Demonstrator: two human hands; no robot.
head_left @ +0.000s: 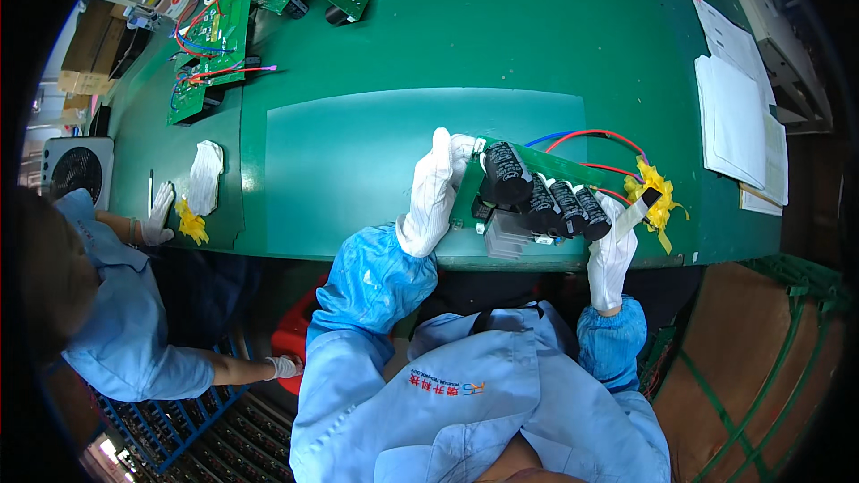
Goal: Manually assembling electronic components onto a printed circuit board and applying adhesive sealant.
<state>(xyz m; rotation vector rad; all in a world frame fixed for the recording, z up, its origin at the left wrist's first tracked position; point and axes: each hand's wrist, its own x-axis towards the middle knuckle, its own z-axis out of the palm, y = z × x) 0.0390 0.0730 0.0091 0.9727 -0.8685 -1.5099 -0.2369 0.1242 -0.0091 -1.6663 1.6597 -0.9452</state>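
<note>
A green circuit board point(557, 164) is held tilted above the front edge of the bench. It carries several large black cylindrical capacitors point(506, 175) and a grey finned heat sink point(506, 237). My gloved left hand point(432, 194) grips the board's left end, thumb and fingers at its upper corner. At the right end, my gloved right hand point(612, 253) is closed against the board, its fingers partly hidden. A flat whitish stick with a dark tip point(633, 216) lies across this hand and seems held in it. Red and blue wires point(608, 132) loop from the board's far side.
Crumpled yellow strips point(656, 195) lie right of the board. Papers point(738, 116) sit on the bench's right side. More wired boards point(215, 31) stand far left. A co-worker's gloved hand point(159, 215) rests near a white glove point(207, 177). A translucent sheet point(349, 161) covers the middle bench.
</note>
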